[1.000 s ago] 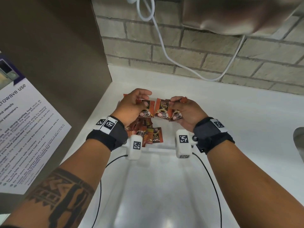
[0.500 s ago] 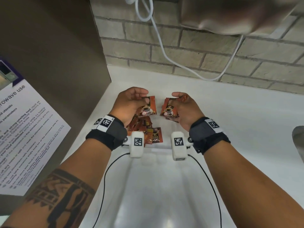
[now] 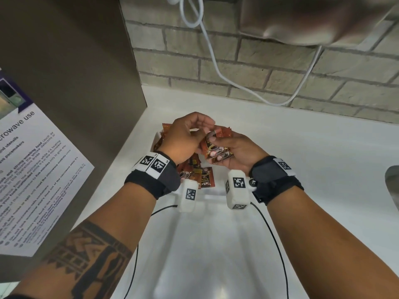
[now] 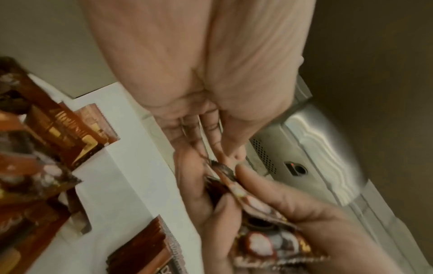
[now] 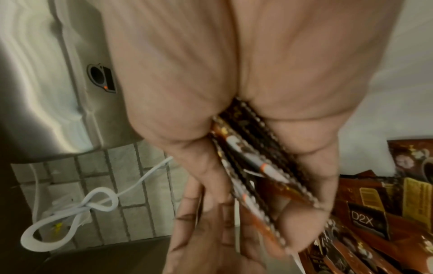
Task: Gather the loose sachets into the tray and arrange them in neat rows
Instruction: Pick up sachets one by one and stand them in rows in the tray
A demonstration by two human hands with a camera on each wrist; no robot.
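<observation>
A white tray (image 3: pixel 212 192) stands on the counter near the corner, with several brown coffee sachets (image 3: pixel 204 179) lying loose in it. My right hand (image 3: pixel 220 147) grips a stack of sachets (image 3: pixel 216 151) upright above the tray, thumb on its front. My left hand (image 3: pixel 205 128) reaches across and pinches the stack's top edge. In the left wrist view the left hand (image 4: pixel 222 157) meets the stack (image 4: pixel 257 231) over the tray (image 4: pixel 131 185). The right wrist view shows the stack (image 5: pixel 255 166) edge-on in my right hand (image 5: pixel 253 218).
A brown cabinet side with a printed notice (image 3: pixel 32 169) closes the left. A brick wall with a white cable (image 3: pixel 216 67) runs behind, under a steel appliance (image 3: pixel 313 18). The white counter (image 3: pixel 302 147) stretches right to a sink edge (image 3: pixel 393 186).
The hands were apart, each holding sachets. They have come together, and the sachets now form one stack in my right hand, with the left at its top.
</observation>
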